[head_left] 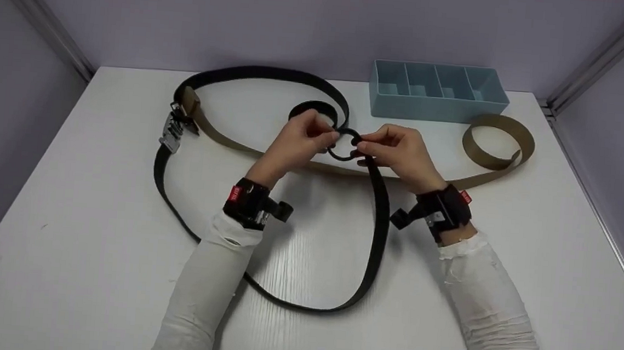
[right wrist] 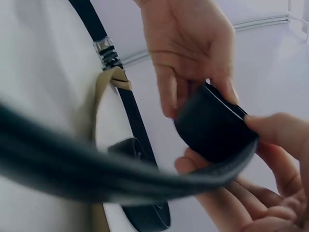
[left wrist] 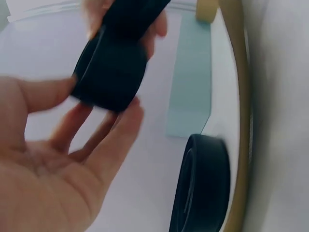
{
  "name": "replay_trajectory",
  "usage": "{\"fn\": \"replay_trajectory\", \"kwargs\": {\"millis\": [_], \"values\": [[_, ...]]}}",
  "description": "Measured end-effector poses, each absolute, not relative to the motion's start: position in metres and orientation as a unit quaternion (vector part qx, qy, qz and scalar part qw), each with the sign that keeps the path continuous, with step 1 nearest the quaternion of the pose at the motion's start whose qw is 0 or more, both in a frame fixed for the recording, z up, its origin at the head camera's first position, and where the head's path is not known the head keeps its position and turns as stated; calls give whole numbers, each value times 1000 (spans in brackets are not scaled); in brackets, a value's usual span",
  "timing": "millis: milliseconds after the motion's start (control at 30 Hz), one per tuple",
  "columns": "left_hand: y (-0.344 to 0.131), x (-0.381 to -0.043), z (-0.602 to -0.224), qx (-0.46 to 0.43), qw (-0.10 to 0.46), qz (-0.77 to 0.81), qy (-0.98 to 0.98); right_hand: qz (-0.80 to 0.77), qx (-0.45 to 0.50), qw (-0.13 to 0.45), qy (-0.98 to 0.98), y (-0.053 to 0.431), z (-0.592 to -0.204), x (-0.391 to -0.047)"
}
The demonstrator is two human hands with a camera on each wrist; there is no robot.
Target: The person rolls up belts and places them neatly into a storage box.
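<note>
- Flat, black, webbing-like strap (head_left: 380,218): its curled end is hanging between your hands, raised above the white tabletop (head_left: 107,199).
- Handling, as judged: the strap is probably behaving as light, springy and hard to damage, tending to unroll; the curl's edges are offering the surest hold.
- Your left hand (head_left: 308,136) and right hand (head_left: 398,152): each is pinching the curled end between thumb and fingers.
- Silver metal buckle (head_left: 171,135): it is lying along the strap's left side.
- Flat, brown, webbing-like strap (head_left: 340,170): it is passing beneath your hands, ending rightward in a loose coil.
- Pale-blue, four-compartment, plastic-looking tray (head_left: 432,109): it is standing at the rear.
</note>
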State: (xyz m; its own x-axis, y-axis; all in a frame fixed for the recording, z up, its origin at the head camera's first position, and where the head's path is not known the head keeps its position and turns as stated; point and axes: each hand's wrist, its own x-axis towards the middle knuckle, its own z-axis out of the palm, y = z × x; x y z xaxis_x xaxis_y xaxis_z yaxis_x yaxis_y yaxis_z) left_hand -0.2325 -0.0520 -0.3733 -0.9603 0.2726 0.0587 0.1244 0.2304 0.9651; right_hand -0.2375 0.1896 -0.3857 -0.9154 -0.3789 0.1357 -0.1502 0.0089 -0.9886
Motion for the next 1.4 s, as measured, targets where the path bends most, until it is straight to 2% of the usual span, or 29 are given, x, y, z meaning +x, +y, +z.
{"fn": "replay_trajectory", "kwargs": {"millis": [167, 267, 400, 633, 900, 1000, 1233, 1400], "values": [[-60, -234, -370, 198, 119, 582, 779, -611, -215, 119, 752, 198, -379, -238], [-63, -235, -371, 215, 136, 566, 784, -598, -217, 141, 759, 198, -377, -237], [-63, -233, -372, 217, 120, 561, 790, -595, -213, 139, 763, 196, -378, -237], [-59, -230, -369, 168, 75, 630, 754, -643, -194, 104, 734, 191, -381, -237], [-56, -230, -366, 123, 34, 683, 719, -733, -176, 127, 645, 191, -386, -241], [-52, -230, -368, 110, 27, 691, 714, -742, -170, 117, 638, 186, -390, -240], [-47, -232, -375, 82, 34, 704, 705, -751, -142, 58, 642, 175, -400, -235], [-51, -231, -370, 102, 68, 672, 730, -731, -167, 56, 660, 180, -393, -236]]}}
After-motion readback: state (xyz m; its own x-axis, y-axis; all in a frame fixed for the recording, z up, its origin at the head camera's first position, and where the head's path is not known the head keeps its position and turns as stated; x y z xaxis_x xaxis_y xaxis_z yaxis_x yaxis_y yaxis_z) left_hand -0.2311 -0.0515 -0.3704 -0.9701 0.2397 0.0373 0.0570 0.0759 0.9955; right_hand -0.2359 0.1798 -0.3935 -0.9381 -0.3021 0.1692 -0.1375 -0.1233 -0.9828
